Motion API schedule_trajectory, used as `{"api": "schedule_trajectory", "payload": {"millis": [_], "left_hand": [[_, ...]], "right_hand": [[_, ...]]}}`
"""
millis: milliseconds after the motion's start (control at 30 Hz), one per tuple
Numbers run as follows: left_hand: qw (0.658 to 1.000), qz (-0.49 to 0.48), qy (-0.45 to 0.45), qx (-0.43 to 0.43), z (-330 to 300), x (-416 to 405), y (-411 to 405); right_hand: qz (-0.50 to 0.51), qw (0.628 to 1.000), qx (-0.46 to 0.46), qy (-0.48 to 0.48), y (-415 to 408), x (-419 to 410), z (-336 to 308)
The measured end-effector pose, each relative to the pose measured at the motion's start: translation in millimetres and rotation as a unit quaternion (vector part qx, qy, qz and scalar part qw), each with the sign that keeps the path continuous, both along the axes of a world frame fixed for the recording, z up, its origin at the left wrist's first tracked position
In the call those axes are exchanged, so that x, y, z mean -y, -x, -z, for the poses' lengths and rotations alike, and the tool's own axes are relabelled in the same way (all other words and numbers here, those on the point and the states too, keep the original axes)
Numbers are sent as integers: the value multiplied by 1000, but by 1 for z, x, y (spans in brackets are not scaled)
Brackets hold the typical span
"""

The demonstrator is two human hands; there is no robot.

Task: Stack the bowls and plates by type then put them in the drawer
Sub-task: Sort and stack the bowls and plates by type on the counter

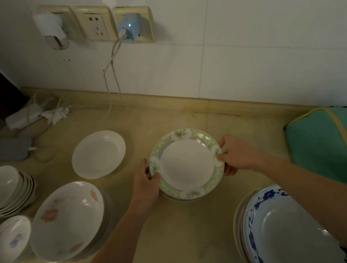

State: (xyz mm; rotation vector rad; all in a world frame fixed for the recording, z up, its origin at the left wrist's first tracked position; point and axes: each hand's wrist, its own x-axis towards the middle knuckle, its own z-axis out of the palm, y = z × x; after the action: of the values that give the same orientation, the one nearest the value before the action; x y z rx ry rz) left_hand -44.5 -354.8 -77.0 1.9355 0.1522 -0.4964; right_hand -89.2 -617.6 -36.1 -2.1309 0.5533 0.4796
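Note:
A green-rimmed plate (187,163) tops a short stack in the middle of the beige counter (165,248). My left hand (146,186) grips its left rim and my right hand (238,154) grips its right rim, thumbs on top. A plain white plate (98,153) lies alone to the back left. At the left stand a stack of white bowls (0,191), a stack of pink-flowered bowls (68,221) and a small stack of blue-flowered bowls (7,241). Blue-patterned plates (290,233) are stacked at the front right.
A teal cloth (332,145) lies at the right against the tiled wall. A grey phone (6,149), a white charger (24,117) and cables sit at the back left corner. Wall sockets with plugs (128,26) are above the counter.

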Motion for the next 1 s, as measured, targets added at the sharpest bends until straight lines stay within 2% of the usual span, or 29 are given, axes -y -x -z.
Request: {"api": "schedule_trajectory", "payload": {"millis": [133, 267, 467, 600, 1000], "left_hand": [[1000, 7, -19, 2, 3, 0, -3], [1000, -5, 10, -10, 5, -1, -4], [992, -51, 71, -89, 5, -2, -6], [988, -73, 91, -101, 5, -3, -1], [984, -92, 102, -109, 12, -47, 58]], "right_hand": [[-10, 998, 5, 54, 0, 7, 2], [-4, 997, 12, 73, -5, 12, 3], [38, 999, 6, -19, -23, 3, 12], [69, 997, -3, -44, -27, -7, 16], [-5, 989, -98, -111, 5, -32, 3]]}}
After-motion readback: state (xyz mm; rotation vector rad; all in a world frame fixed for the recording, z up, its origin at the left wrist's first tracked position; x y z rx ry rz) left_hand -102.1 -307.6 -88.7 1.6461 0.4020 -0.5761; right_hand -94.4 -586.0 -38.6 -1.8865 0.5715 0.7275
